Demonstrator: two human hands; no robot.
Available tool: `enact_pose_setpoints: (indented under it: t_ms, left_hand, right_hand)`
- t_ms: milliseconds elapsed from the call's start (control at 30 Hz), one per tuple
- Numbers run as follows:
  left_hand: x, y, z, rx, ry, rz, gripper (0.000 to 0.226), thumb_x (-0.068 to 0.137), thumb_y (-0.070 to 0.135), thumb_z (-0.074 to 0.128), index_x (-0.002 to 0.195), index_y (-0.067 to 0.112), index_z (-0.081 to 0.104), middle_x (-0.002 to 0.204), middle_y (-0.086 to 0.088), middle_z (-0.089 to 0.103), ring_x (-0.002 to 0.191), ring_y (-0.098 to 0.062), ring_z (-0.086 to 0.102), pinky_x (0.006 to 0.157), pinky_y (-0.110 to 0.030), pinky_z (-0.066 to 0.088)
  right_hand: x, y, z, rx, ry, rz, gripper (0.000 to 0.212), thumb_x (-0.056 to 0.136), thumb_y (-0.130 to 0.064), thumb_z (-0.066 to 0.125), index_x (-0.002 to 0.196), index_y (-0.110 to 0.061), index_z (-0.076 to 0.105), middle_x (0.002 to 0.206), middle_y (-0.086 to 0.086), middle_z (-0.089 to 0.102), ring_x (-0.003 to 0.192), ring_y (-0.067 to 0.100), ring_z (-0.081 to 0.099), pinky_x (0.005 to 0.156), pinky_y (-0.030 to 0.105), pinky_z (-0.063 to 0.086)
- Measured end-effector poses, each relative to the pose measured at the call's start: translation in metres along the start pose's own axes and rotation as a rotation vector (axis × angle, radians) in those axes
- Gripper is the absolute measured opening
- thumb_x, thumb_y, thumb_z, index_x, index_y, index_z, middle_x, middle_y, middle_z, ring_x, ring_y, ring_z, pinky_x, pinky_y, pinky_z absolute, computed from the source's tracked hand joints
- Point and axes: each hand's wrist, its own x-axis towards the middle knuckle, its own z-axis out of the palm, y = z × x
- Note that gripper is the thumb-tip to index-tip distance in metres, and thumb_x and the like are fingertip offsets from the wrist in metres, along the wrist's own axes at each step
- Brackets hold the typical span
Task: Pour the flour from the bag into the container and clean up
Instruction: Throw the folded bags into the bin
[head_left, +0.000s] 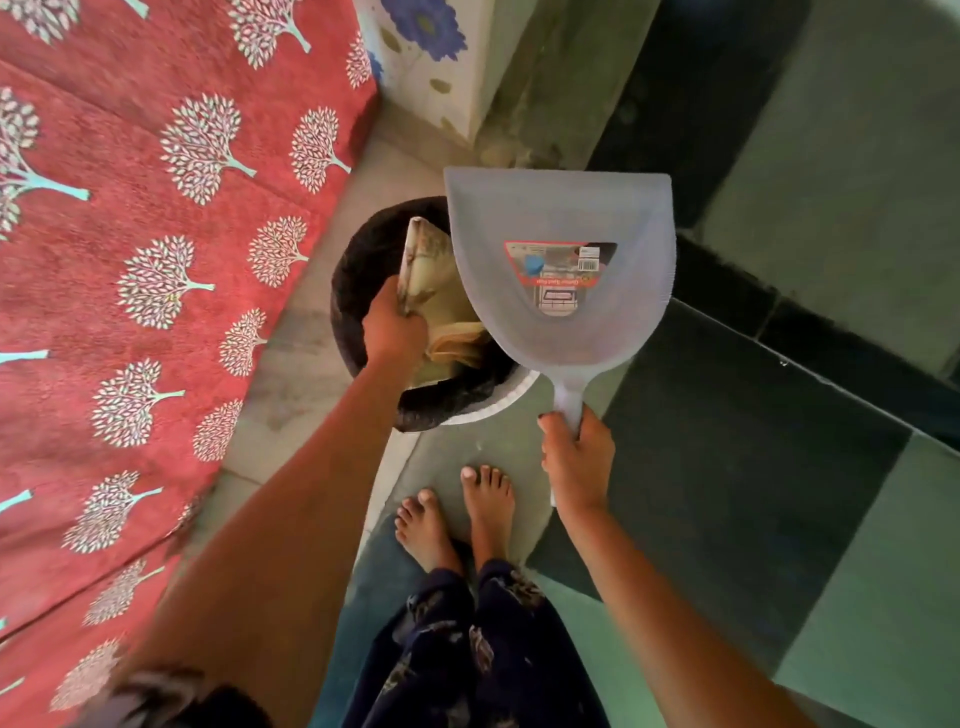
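My left hand (393, 327) grips a crumpled brown paper flour bag (428, 265), holding it inside the mouth of a round bin lined with a black bag (358, 270). My right hand (577, 457) is closed around the handle of a translucent pale-blue dustpan (566, 218), held flat above the right side of the bin. A red and grey label sticks to the pan's middle. I cannot make out any flour in the pan. The bin's white rim (493, 410) shows at the near side.
A red bedcover with white tree prints (156, 260) fills the left. A white cabinet with blue flowers (431, 57) stands behind the bin. My bare feet (457, 519) stand on green and dark floor tiles (753, 467) just before the bin.
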Motion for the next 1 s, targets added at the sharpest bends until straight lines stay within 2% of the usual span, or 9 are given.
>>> enact_pose_setpoints:
  t_ms: [100, 200, 333, 433, 567, 667, 767, 900, 1000]
  left_hand:
    - [0.009, 0.002, 0.022, 0.021, -0.027, -0.111, 0.049, 0.090, -0.002, 0.044, 0.135, 0.017, 0.041, 0.122, -0.009, 0.057, 0.105, -0.026, 0.057, 0.077, -0.026, 0.043]
    - [0.014, 0.000, 0.021, 0.183, -0.156, -0.175, 0.055, 0.090, 0.011, 0.052, 0.139, 0.015, 0.026, 0.108, -0.012, 0.053, 0.093, -0.030, 0.057, 0.070, -0.033, 0.045]
    - [0.009, 0.005, 0.002, 0.232, -0.158, -0.223, 0.072, 0.087, 0.027, 0.063, 0.143, 0.012, 0.020, 0.135, -0.018, 0.044, 0.118, -0.037, 0.051, 0.086, -0.039, 0.046]
    - [-0.013, 0.017, -0.018, 0.177, -0.072, -0.105, 0.066, 0.088, 0.025, 0.061, 0.144, 0.014, 0.027, 0.142, -0.014, 0.041, 0.126, -0.033, 0.046, 0.097, -0.040, 0.042]
    - [-0.071, 0.045, -0.055, 0.068, -0.054, 0.008, 0.047, 0.090, 0.022, 0.058, 0.134, 0.016, 0.045, 0.135, -0.011, 0.052, 0.111, -0.027, 0.055, 0.088, -0.035, 0.045]
    - [-0.126, 0.079, -0.089, -0.029, -0.089, 0.036, 0.041, 0.089, 0.017, 0.058, 0.130, 0.017, 0.051, 0.133, -0.009, 0.054, 0.107, -0.024, 0.056, 0.087, -0.034, 0.046]
    - [-0.191, 0.123, -0.127, -0.037, -0.109, 0.108, 0.037, 0.088, 0.013, 0.056, 0.125, 0.017, 0.055, 0.129, -0.008, 0.057, 0.115, -0.027, 0.055, 0.097, -0.041, 0.047]
    - [-0.279, 0.181, -0.167, 0.079, -0.103, 0.304, 0.031, 0.088, 0.012, 0.054, 0.118, 0.010, 0.061, 0.122, -0.011, 0.062, 0.113, -0.030, 0.056, 0.100, -0.043, 0.043]
    - [-0.340, 0.221, -0.186, 0.024, -0.111, 0.415, 0.015, 0.091, 0.010, 0.053, 0.102, 0.010, 0.062, 0.114, -0.014, 0.064, 0.103, -0.029, 0.058, 0.092, -0.037, 0.043]
  right_hand:
    - [0.004, 0.004, 0.001, 0.009, -0.013, -0.001, 0.013, 0.069, -0.019, 0.052, 0.058, -0.015, 0.046, 0.052, 0.005, 0.042, 0.049, 0.020, 0.039, 0.048, 0.034, 0.037]
    - [0.005, 0.003, 0.000, -0.002, -0.016, -0.005, 0.014, 0.070, -0.019, 0.052, 0.057, -0.016, 0.047, 0.052, 0.005, 0.043, 0.049, 0.020, 0.039, 0.048, 0.035, 0.038]
    - [0.000, -0.008, -0.006, 0.018, -0.023, -0.026, 0.015, 0.070, -0.016, 0.053, 0.057, -0.015, 0.046, 0.051, 0.004, 0.042, 0.048, 0.019, 0.038, 0.048, 0.033, 0.036]
    - [-0.010, -0.024, -0.014, 0.032, -0.019, -0.031, 0.016, 0.070, -0.017, 0.054, 0.056, -0.016, 0.045, 0.052, 0.004, 0.042, 0.049, 0.020, 0.039, 0.049, 0.032, 0.036]
    - [-0.035, -0.059, -0.037, 0.050, -0.023, -0.062, 0.025, 0.081, -0.013, 0.061, 0.061, -0.022, 0.049, 0.056, 0.000, 0.047, 0.053, 0.019, 0.046, 0.052, 0.032, 0.041]
    - [-0.070, -0.101, -0.064, 0.094, -0.027, -0.082, 0.021, 0.087, -0.022, 0.061, 0.067, -0.020, 0.055, 0.058, 0.000, 0.050, 0.054, 0.016, 0.047, 0.052, 0.030, 0.042]
    - [-0.115, -0.150, -0.105, 0.202, -0.011, -0.030, 0.026, 0.092, -0.033, 0.053, 0.075, -0.014, 0.057, 0.056, -0.001, 0.045, 0.049, 0.011, 0.041, 0.049, 0.026, 0.036]
    - [-0.177, -0.202, -0.167, 0.379, 0.027, 0.003, 0.025, 0.093, -0.042, 0.047, 0.093, -0.019, 0.057, 0.059, -0.002, 0.046, 0.045, 0.006, 0.040, 0.046, 0.023, 0.035]
    - [-0.213, -0.229, -0.214, 0.503, 0.036, -0.002, 0.022, 0.092, -0.042, 0.050, 0.087, -0.022, 0.058, 0.057, -0.001, 0.044, 0.042, 0.005, 0.036, 0.043, 0.019, 0.033]
